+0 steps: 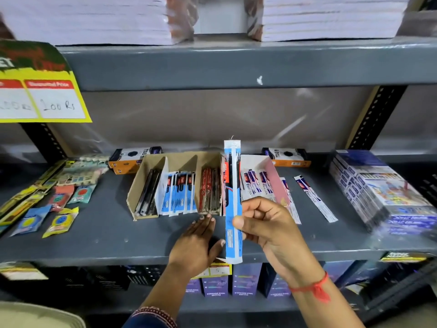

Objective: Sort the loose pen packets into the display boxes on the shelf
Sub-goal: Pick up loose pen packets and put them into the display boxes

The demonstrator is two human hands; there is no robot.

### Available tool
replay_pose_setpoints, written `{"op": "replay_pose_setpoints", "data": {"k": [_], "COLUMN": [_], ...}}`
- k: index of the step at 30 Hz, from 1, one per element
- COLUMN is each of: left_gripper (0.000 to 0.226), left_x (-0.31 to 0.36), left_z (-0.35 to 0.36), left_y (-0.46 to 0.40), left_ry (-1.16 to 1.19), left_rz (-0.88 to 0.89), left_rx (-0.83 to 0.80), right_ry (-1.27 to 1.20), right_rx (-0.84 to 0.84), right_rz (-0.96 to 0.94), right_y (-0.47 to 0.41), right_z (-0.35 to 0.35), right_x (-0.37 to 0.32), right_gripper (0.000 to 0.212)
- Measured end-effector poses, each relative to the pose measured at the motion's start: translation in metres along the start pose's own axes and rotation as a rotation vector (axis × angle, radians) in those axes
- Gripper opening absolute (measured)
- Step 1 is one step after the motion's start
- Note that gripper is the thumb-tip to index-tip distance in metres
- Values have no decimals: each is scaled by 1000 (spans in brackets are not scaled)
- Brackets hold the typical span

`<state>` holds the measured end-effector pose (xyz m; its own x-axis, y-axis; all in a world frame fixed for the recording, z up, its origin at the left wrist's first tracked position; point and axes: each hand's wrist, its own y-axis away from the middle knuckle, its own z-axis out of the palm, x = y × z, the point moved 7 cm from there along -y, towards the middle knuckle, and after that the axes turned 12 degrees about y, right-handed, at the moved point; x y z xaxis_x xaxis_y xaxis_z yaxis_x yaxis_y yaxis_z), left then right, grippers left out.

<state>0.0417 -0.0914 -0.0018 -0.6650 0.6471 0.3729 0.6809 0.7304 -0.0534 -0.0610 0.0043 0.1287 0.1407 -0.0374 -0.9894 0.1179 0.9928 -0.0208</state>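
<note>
My right hand (262, 223) holds a long blue-and-white pen packet (233, 185) upright above the front of the grey shelf. My left hand (197, 242) lies flat on the shelf with its fingertips touching the front of the brown display box (139, 181). That box has compartments with black packets, blue-white packets (179, 192) and red packets (209, 192). To its right stands a white-and-pink display box (274, 176) with white packets inside. A loose white packet (315, 197) lies on the shelf to the right of that box, and another lies against its right side.
Small yellow, blue and red sachets (59, 204) lie scattered at the shelf's left. A wrapped stack of boxes (380, 192) sits at the right. Two orange-black boxes (132, 157) stand at the back. A yellow price sign (42, 95) hangs upper left.
</note>
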Motion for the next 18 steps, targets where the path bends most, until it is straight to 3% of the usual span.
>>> {"op": "replay_pose_setpoints", "data": {"k": [6,10,13,18], "left_gripper": [107,70,66,63], "left_x": [-19,-60,-96,-100], "left_z": [-6,-18,-33,-39], "left_y": [9,24,41,48], "left_ry": [32,-2,-29,20], "left_rz": [-85,-195,-278,-223], "left_rx": [91,97,138,210], "right_ry": [64,215,289,585], "right_rx": [-4,9,-9,40], "right_rz": [190,194,175,127], "right_y": [-21,-53,-82,-147], "right_z": [0,9,29,56], "right_x": [19,19,20,24], "right_gripper": [26,30,32,35]}}
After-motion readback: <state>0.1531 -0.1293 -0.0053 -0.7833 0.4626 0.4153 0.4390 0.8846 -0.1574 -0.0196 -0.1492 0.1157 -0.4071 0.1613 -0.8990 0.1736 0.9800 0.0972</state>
